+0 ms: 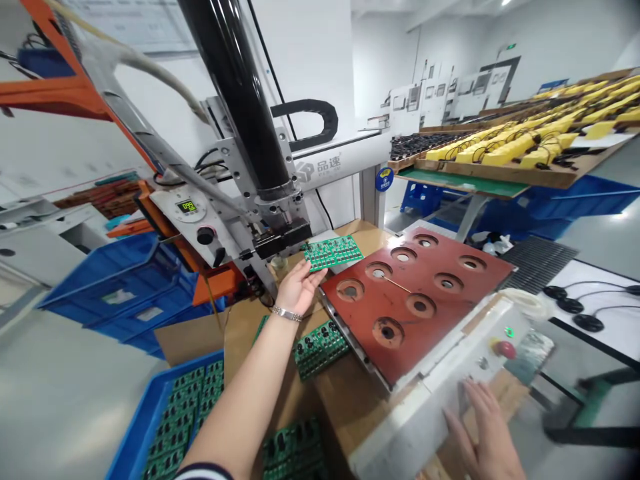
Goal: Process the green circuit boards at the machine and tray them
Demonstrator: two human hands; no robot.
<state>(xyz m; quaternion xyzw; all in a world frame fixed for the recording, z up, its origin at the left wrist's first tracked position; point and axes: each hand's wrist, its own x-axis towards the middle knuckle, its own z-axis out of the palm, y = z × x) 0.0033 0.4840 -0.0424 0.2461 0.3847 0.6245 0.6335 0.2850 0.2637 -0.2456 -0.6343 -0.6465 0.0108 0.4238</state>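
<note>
My left hand (299, 288) reaches forward and pinches the near edge of a green circuit board panel (334, 252) that lies under the machine's black head (280, 235). A bracelet sits on that wrist. My right hand (484, 427) rests flat, fingers spread, on the white control panel (440, 393) at the machine's front, near a red round button (505, 349) and a small green light (509, 331). A red plate with several round holes (415, 293) lies between my hands.
A blue crate of green boards (175, 413) stands at lower left, with more boards (320, 347) on the cardboard-covered bench. A digital gauge (188, 207) and orange frame are at left. Shelves with yellow parts (540, 143) fill the right background. Black round discs on cables (570, 307) lie at right.
</note>
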